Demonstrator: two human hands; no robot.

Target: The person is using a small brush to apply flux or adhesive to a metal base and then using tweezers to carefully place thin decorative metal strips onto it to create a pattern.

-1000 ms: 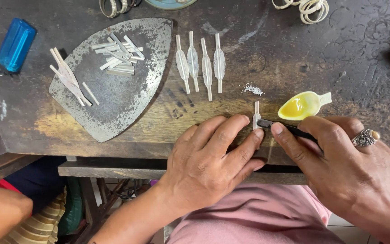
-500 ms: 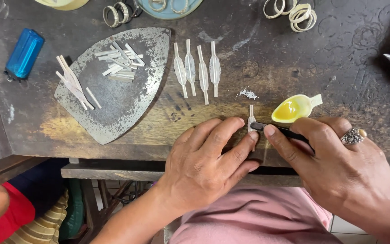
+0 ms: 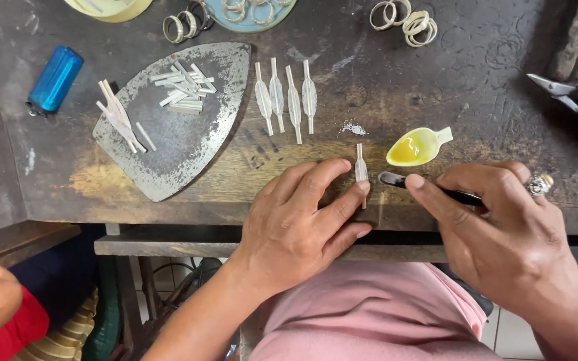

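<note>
left hand (image 3: 299, 217) pinches a pale metal strip (image 3: 361, 170); right hand (image 3: 496, 234) grips a dark tool (image 3: 429, 189) beside a yellow dish (image 3: 415, 148)

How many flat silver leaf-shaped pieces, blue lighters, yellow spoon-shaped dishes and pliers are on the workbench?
Leaf-shaped pieces: 5, four in a row and one under the left hand
Blue lighter: 1
Yellow spoon-shaped dish: 1
Pliers: 1
Total: 8
</note>
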